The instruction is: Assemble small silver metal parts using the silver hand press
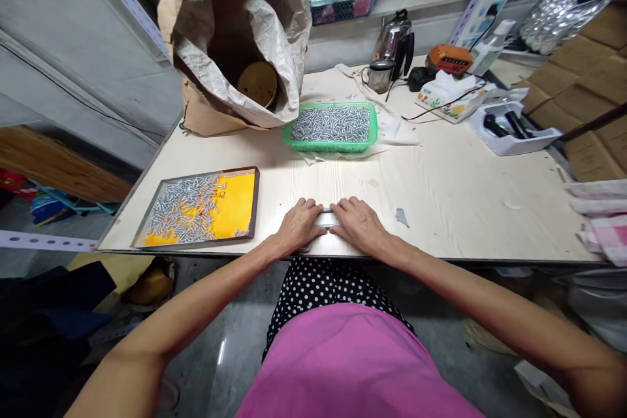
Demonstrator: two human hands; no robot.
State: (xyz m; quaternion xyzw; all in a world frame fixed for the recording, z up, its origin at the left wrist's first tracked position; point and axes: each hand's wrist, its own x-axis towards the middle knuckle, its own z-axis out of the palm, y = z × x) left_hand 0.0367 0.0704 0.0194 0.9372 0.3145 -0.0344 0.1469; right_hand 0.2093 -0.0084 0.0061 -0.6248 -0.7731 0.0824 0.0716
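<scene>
Both hands rest at the near edge of the pale wooden table [441, 196]. My left hand [297, 225] and my right hand [358, 223] are cupped around a small heap of silver screws [327, 217], fingers curled in and pressed against it from each side. A yellow tray with a dark frame [235, 206] lies to the left, with many loose screws spread over its left half. A green plastic basket [333, 144] full of screws stands further back in the middle.
A large open paper sack [240, 19] with a round tin inside stands at the back left. A metal kettle [392, 46], an orange device [449, 59], a tissue box [448, 98] and a white holder [512, 137] sit at the back right. Cardboard boxes [588, 78] stack at the right.
</scene>
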